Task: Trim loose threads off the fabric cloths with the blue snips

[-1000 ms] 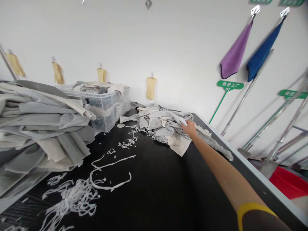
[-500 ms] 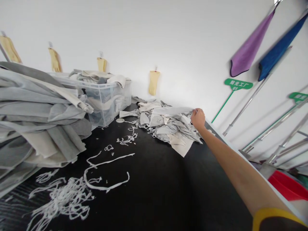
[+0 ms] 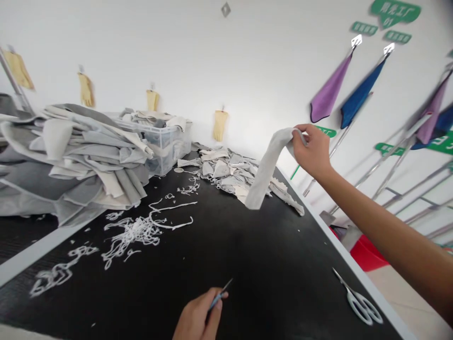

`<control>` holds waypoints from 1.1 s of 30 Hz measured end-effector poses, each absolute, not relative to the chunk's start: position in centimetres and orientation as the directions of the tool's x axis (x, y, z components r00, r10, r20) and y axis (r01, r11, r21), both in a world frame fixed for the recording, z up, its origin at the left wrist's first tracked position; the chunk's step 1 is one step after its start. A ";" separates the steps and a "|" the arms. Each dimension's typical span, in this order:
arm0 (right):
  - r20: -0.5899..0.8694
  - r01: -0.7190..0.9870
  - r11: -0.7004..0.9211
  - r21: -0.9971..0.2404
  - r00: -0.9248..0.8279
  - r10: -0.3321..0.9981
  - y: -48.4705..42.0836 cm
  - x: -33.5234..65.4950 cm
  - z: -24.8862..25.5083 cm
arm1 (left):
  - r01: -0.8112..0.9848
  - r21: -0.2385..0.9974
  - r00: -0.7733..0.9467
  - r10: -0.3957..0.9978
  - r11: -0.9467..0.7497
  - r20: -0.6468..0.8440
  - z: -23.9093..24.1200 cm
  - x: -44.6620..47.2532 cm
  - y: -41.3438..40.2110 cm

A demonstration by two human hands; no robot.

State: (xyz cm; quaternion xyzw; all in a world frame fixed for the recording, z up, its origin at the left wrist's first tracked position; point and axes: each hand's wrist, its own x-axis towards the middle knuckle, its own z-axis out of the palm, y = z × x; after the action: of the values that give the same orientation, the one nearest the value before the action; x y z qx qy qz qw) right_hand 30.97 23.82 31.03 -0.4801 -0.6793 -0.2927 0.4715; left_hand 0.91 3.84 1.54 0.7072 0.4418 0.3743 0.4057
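My right hand [image 3: 311, 151] is raised above the black table [image 3: 269, 274], closed on one end of a long grey fabric strip [image 3: 266, 171] that hangs down over the table. Behind the strip lies a pile of grey and cream fabric pieces [image 3: 233, 174]. At the bottom edge my left hand [image 3: 198, 318] is closed on a thin blue-handled tool [image 3: 219, 295] whose dark tip points up and to the right.
White-handled scissors [image 3: 357, 300] lie near the table's right edge. White trimmed strings [image 3: 138, 231] are scattered at the left centre. A tall fabric stack [image 3: 71, 160] and a clear bin [image 3: 166, 146] stand at the left. A red tub [image 3: 368, 252] sits on the floor.
My right hand has lifted a grey strip off the pile and pulled it up and toward me. My left hand with the tool has come into view, and the scissors too.
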 end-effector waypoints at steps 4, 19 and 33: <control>0.891 0.881 0.473 -0.007 -0.209 0.402 17.4 26.9 32.2 | 0.328 0.899 0.350 0.921 -0.292 0.171 1.8 0.5 3.2; 0.778 0.878 0.438 -0.190 -0.137 0.613 7.7 24.8 18.3 | 0.339 0.876 0.305 0.921 -0.342 0.242 2.6 0.3 2.1; 0.368 0.864 0.131 -0.486 0.066 0.928 -1.6 31.8 4.9 | 0.503 0.742 0.362 0.888 -0.443 0.285 2.3 0.9 1.4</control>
State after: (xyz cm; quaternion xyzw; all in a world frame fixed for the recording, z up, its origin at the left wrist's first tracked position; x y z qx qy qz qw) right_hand 31.85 -1.55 4.89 -0.6573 -0.6815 0.0500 0.3179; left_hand 0.94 1.38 2.35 0.7765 0.4478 0.3446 0.2789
